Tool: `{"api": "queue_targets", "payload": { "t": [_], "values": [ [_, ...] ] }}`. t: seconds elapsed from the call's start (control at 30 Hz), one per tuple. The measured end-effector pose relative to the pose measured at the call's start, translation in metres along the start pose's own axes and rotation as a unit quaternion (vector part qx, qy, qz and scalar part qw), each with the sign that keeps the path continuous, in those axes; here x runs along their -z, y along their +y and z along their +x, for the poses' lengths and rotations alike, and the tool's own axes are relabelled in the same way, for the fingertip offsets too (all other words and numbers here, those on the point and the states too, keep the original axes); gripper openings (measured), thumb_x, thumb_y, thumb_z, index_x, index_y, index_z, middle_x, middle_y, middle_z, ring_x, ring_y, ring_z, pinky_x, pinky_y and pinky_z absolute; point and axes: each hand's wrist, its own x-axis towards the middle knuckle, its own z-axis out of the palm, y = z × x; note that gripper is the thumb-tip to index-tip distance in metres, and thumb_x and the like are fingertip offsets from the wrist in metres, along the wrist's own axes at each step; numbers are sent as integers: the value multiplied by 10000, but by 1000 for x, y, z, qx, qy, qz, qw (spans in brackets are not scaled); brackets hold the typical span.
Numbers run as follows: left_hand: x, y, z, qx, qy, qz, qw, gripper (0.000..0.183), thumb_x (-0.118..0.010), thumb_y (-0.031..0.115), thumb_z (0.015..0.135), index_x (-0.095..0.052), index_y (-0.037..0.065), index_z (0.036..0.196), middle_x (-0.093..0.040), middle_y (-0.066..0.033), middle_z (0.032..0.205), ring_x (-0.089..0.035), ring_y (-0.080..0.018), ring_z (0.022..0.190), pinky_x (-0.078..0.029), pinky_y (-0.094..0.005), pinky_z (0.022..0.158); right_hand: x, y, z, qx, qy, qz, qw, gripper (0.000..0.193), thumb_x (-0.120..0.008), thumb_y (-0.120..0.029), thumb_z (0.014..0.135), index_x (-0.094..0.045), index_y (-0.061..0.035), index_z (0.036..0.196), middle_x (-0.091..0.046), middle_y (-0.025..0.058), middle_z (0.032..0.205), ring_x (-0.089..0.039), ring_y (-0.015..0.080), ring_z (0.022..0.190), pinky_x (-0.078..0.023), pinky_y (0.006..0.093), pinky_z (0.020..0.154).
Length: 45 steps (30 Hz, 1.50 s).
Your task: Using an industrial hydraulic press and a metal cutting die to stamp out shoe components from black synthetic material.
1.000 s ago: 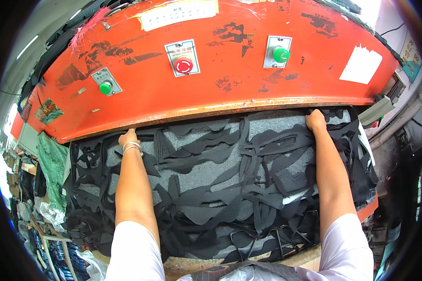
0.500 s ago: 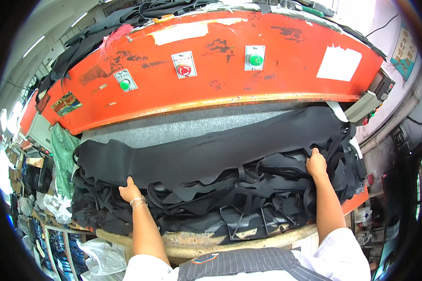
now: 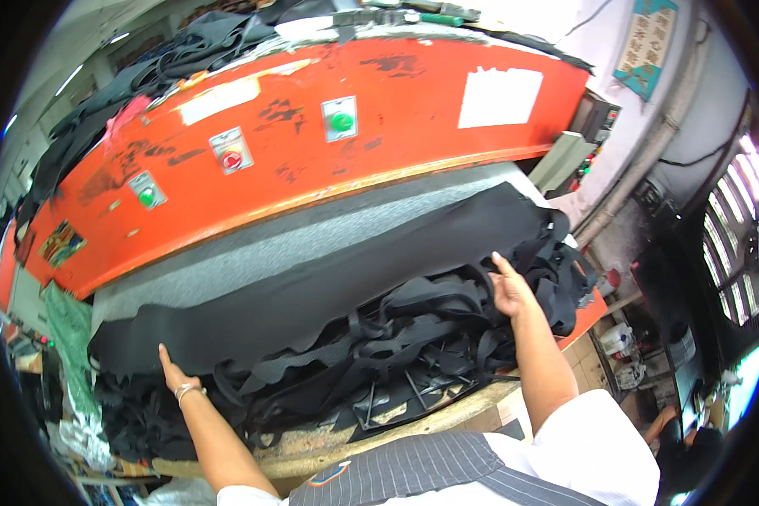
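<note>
A long black sheet of foam-like material lies slanting across the work, its near edge wavy. Below it is a heap of black cut-out scraps with strips and looped edges. My left hand, with a bracelet at the wrist, is at the sheet's near left edge, fingers stretched forward. Near the sheet's right end my right hand is open beside its edge, one digit pointing up and the others loosely bent. Part of the fingers of each hand is hard to make out.
A red-orange press beam with green and red buttons spans the far side above a grey bed. A green woven sack hangs at left. The curved table edge is nearest me. Another person is at lower right.
My view has turned to the right, so the press and sheet appear shifted left and tilted. Both hands have loosened from the sheet's near edge, their fingers straighter.
</note>
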Motion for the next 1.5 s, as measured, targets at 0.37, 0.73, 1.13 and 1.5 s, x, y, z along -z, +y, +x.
{"api": "queue_targets", "payload": {
  "t": [0.37,0.73,1.13,1.5],
  "values": [
    [-73,-39,97,-1,92,132,987,436,-769,121,763,-605,-137,1075,-652,-176,1073,-663,-257,876,-568,-361,768,-17,-18,146,31,211,-150,966,252,-712,-169,811,-649,18,968,-685,147,888,-657,274,714,-521,447,556],
    [-74,-50,27,-46,78,65,994,356,-698,146,818,-615,-126,1031,-650,-156,1022,-657,-247,825,-572,-375,712,13,-22,87,83,301,-192,930,568,-497,-670,802,-604,-149,1001,-621,12,728,-542,182,590,-387,360,586],
    [-102,-40,45,-81,241,204,946,586,-768,292,784,-570,-175,1077,-646,-258,1062,-672,-337,927,-566,-426,755,-46,-23,93,97,352,-534,762,731,-715,-488,791,-560,173,1063,-653,241,937,-644,315,702,-515,386,602],
    [20,28,131,-34,206,245,947,756,-778,510,728,-621,-156,1051,-670,-193,1071,-659,-330,857,-538,-422,827,-68,-61,-45,46,6,-570,820,587,-671,-364,882,-547,75,1252,-614,148,1215,-576,202,1098,-446,319,952]
  ]
}}
